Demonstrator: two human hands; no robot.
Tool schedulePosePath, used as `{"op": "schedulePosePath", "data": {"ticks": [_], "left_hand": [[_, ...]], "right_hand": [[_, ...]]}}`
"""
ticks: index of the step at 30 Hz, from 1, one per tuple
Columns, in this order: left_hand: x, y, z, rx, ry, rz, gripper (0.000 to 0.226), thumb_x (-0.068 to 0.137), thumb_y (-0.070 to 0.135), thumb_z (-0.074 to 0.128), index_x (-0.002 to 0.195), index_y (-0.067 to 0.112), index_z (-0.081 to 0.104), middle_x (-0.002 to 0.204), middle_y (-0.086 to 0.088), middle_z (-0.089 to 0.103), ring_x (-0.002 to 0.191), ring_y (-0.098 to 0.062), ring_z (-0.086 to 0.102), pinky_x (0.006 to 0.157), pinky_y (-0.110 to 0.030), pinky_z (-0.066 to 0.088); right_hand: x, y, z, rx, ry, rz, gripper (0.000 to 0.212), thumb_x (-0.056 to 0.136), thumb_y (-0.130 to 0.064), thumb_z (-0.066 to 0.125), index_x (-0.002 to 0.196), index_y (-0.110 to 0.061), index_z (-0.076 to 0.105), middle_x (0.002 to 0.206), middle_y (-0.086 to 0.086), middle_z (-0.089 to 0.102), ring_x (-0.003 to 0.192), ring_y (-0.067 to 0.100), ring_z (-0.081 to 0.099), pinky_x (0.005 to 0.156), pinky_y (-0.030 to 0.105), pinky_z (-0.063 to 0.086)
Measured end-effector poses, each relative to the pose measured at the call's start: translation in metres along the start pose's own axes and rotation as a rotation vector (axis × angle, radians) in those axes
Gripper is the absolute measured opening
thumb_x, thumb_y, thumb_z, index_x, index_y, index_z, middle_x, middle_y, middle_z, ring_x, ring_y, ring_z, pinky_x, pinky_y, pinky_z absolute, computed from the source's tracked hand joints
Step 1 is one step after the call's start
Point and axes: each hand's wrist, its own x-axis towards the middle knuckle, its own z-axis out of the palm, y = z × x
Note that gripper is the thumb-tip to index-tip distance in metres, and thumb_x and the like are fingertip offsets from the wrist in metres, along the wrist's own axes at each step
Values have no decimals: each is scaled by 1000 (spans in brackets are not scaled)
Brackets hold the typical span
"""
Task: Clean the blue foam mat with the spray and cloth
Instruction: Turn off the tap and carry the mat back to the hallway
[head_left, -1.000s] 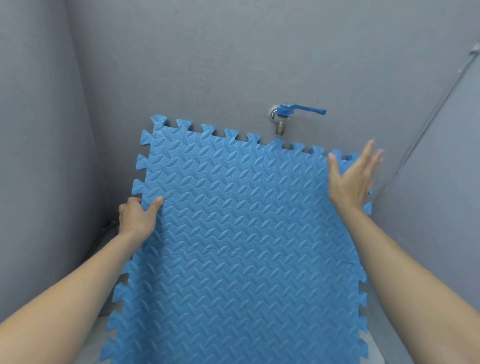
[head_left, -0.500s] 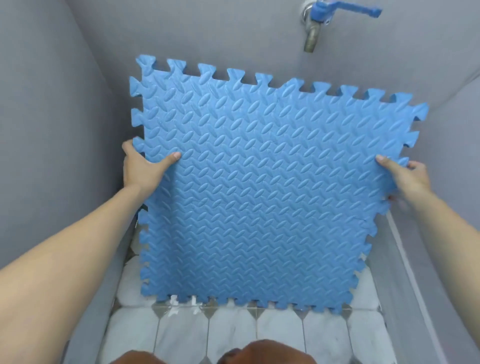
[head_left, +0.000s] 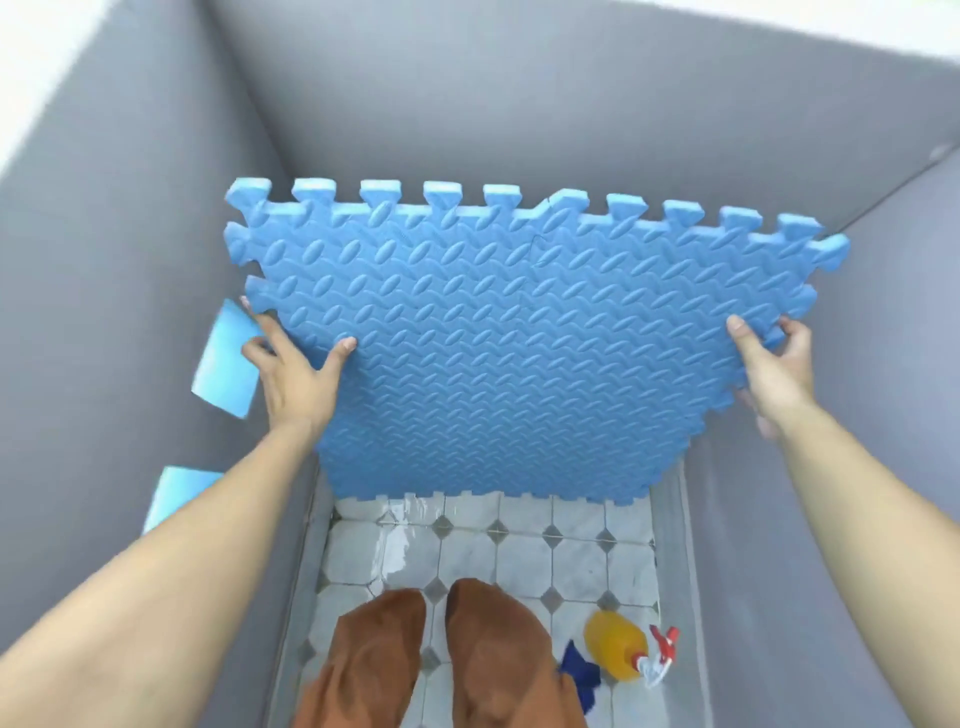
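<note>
I hold the blue foam mat up off the floor, tilted with its textured face toward me. My left hand grips its left edge, thumb on the front. My right hand grips its right edge the same way. On the tiled floor at the lower right lies a spray bottle with orange liquid and a red and white trigger. A dark blue cloth lies beside it, partly hidden by my knee.
Grey walls close in on the left, back and right. The white tiled floor is wet near the mat's lower edge. My knees in brown trousers fill the bottom centre. Two light blue pieces sit against the left wall.
The mat has been lifted and tilted flatter, away from the wall; the view has dropped, the tap is out of sight, and the bottle and cloth have come into view.
</note>
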Motion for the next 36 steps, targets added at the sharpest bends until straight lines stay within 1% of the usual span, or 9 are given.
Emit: {"op": "schedulePosePath", "data": {"ticks": [3,7,12,15,18,22,27,31,36], "left_hand": [[-13,71,-74,-47,28,43,109,77,55,68,151,14,-2,137,-16,24,122,-33,42,103,-43,35],[-47,138,-157,-81,61,80,105,78,51,70,151,15,3,139,-14,28,128,-31,39,104,-44,34],[-107,164,-237,-95,223,27,106,80,54,66,152,15,-1,139,-17,26,125,-34,40,99,-38,36],[-146,157,-281,-77,344,-36,100,80,49,68,151,12,8,136,-19,29,120,-36,43,98,-38,37],[-191,134,-322,-12,459,-90,96,78,54,67,147,11,16,126,-19,33,107,-41,50,95,-47,43],[-276,92,-369,48,615,-201,91,79,57,63,143,9,18,118,-14,33,98,-36,52,86,-48,50],[-393,43,-410,20,868,-394,94,81,55,62,145,4,17,122,-15,33,107,-34,49,90,-44,48],[-512,-1,-436,4,1084,-587,93,80,61,57,147,13,14,127,-13,33,108,-31,50,90,-43,48],[-704,-52,-445,5,1310,-891,93,82,61,57,148,16,12,135,-14,32,117,-34,47,100,-50,42]], "right_hand": [[-29,-101,-30,-19,50,-84,47,80,-45,75,112,-37,43,109,-2,57,80,11,57,65,24,46],[-67,-196,-57,-55,39,-206,48,81,-47,73,116,-32,43,101,-3,51,76,9,49,54,3,36],[-114,-260,-55,-48,-117,-296,68,82,-54,69,134,-19,44,122,3,55,100,17,51,78,4,41],[-139,-278,-38,-86,-257,-367,77,70,-74,66,130,-30,47,123,-3,62,108,21,60,101,41,46],[-175,-295,-10,-96,-406,-422,55,89,-48,64,136,-27,45,116,-10,57,107,18,58,97,35,43],[-229,-311,28,-201,-617,-538,49,91,-50,61,133,-28,47,118,-5,62,108,18,58,95,38,41],[-339,-323,76,-335,-898,-662,70,82,-58,68,138,-26,41,126,-5,58,114,24,56,100,48,43],[-436,-287,118,-429,-1130,-754,86,57,-74,75,127,-33,45,121,-2,67,107,26,65,87,45,54],[-627,-223,90,-494,-1485,-904,58,80,-43,76,124,-19,46,113,9,65,96,32,64,85,47,51]]}}
